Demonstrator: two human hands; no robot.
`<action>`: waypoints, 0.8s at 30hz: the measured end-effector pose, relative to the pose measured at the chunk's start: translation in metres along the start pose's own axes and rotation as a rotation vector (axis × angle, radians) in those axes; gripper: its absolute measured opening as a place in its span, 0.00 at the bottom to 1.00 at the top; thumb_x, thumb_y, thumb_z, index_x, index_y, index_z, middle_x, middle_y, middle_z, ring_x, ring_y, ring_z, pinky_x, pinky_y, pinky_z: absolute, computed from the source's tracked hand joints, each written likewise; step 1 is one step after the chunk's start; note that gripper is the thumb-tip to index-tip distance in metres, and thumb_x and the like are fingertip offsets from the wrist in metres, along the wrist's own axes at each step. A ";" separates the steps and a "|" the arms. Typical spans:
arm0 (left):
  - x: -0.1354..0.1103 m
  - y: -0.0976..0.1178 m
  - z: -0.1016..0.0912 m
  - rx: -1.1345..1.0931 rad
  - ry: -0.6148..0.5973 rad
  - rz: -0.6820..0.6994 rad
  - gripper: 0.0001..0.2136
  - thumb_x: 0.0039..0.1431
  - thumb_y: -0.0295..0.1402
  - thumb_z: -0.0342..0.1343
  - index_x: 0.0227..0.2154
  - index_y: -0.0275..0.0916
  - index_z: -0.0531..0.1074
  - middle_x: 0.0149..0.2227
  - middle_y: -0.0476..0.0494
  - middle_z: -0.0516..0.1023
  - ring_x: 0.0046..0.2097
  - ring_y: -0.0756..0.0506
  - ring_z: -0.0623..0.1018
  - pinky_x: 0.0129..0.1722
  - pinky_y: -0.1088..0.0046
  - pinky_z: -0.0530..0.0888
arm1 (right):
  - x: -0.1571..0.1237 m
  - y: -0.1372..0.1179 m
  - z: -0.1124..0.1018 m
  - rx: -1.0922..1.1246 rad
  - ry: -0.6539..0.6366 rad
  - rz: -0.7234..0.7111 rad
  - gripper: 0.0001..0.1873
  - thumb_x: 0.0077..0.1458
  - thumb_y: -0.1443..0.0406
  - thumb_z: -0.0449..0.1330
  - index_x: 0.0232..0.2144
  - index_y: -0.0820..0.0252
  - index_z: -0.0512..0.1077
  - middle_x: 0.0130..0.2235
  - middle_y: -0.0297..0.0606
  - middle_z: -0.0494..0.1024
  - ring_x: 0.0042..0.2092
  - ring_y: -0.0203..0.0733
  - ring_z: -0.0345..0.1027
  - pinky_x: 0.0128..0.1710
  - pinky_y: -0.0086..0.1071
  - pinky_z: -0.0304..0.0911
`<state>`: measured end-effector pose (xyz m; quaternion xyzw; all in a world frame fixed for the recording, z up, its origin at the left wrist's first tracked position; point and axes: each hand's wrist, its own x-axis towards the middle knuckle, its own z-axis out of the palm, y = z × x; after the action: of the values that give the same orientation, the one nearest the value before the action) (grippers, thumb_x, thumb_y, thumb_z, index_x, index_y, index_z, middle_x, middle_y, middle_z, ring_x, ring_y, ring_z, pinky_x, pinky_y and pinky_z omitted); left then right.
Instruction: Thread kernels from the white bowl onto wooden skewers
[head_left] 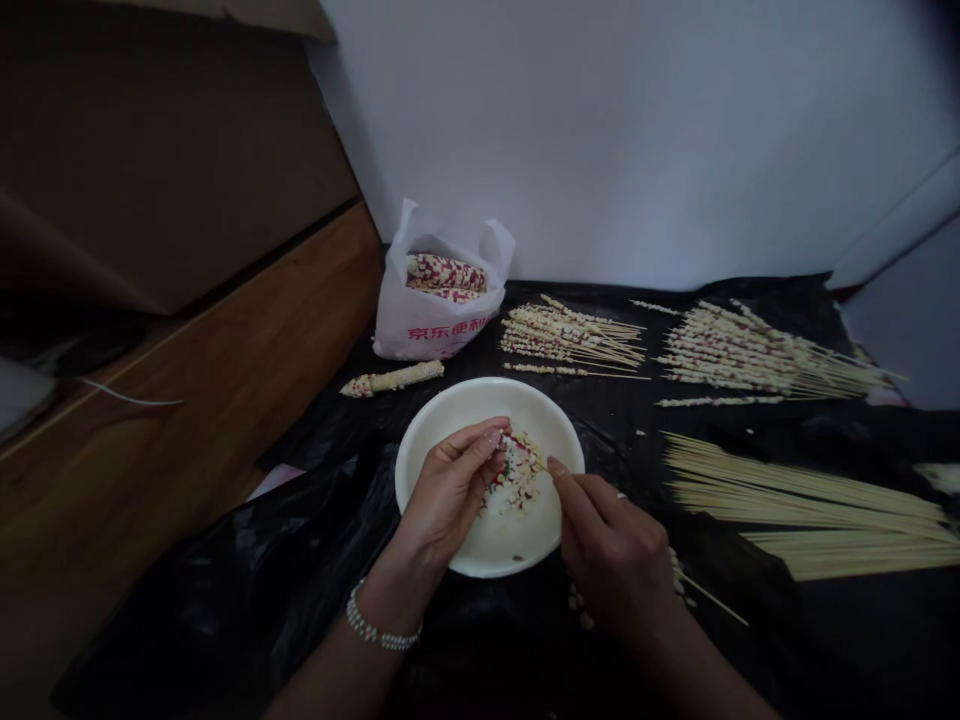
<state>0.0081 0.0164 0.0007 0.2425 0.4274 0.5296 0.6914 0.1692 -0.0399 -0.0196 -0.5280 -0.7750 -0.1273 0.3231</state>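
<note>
Over a white bowl (416, 500) of loose corn kernels (525, 490), both my hands work close together. My left hand (454, 480) is closed in a pinch at the tip of a skewer, by a few dark red kernels (514, 440); any kernel between its fingertips is too small to make out. My right hand (619, 535) grips the bamboo skewer (716, 597) near the bowl's right rim, its rear end sticking out past the hand. More pale kernels lie partly hidden beside and under the right hand.
A white plastic bag (442, 330) holds speckled corn cobs (446, 272). A partly stripped cob (397, 378) lies before it. Kernel-threaded skewers form two piles, a smaller one (562, 335) and a larger one (742, 355). Bare skewers (795, 495) lie right, on black plastic sheeting (292, 570).
</note>
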 end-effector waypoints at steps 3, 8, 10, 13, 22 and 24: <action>-0.001 0.000 0.001 -0.014 -0.016 -0.014 0.11 0.48 0.27 0.65 0.36 0.33 0.80 0.34 0.44 0.80 0.33 0.54 0.75 0.35 0.81 0.73 | -0.001 0.000 0.001 -0.001 0.009 0.003 0.16 0.59 0.74 0.53 0.47 0.65 0.73 0.32 0.38 0.78 0.30 0.33 0.70 0.30 0.27 0.61; -0.003 0.002 0.003 -0.103 -0.054 -0.127 0.13 0.53 0.26 0.62 0.43 0.36 0.77 0.34 0.45 0.79 0.33 0.54 0.76 0.36 0.81 0.73 | -0.002 -0.001 0.002 0.031 -0.004 -0.002 0.17 0.58 0.75 0.53 0.48 0.66 0.72 0.32 0.38 0.78 0.32 0.34 0.71 0.32 0.26 0.63; -0.004 0.003 0.004 -0.149 -0.100 -0.175 0.14 0.56 0.27 0.59 0.46 0.37 0.75 0.36 0.43 0.79 0.36 0.52 0.77 0.39 0.78 0.74 | -0.001 -0.001 0.002 0.037 -0.001 0.000 0.17 0.58 0.76 0.53 0.48 0.67 0.72 0.33 0.39 0.78 0.33 0.35 0.71 0.32 0.26 0.63; -0.006 0.004 0.004 -0.183 -0.170 -0.205 0.11 0.59 0.28 0.56 0.44 0.35 0.76 0.42 0.38 0.79 0.45 0.46 0.77 0.46 0.69 0.74 | -0.001 -0.001 0.002 0.052 -0.011 0.016 0.18 0.57 0.76 0.52 0.49 0.66 0.71 0.33 0.39 0.78 0.34 0.35 0.72 0.33 0.26 0.64; -0.006 0.000 0.005 -0.103 -0.183 -0.101 0.09 0.60 0.30 0.55 0.40 0.32 0.77 0.44 0.36 0.80 0.51 0.42 0.75 0.54 0.63 0.70 | -0.005 -0.002 0.006 0.069 -0.015 0.016 0.18 0.58 0.75 0.51 0.50 0.68 0.70 0.34 0.40 0.78 0.34 0.36 0.72 0.33 0.27 0.65; -0.007 0.000 0.006 -0.098 -0.177 -0.095 0.09 0.60 0.30 0.55 0.40 0.33 0.77 0.43 0.36 0.80 0.50 0.42 0.76 0.54 0.62 0.70 | -0.004 -0.003 0.006 0.071 -0.020 0.008 0.18 0.57 0.76 0.51 0.50 0.70 0.70 0.34 0.41 0.78 0.34 0.37 0.72 0.34 0.27 0.66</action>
<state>0.0125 0.0105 0.0055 0.2335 0.3494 0.4931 0.7618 0.1653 -0.0412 -0.0266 -0.5206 -0.7800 -0.0933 0.3344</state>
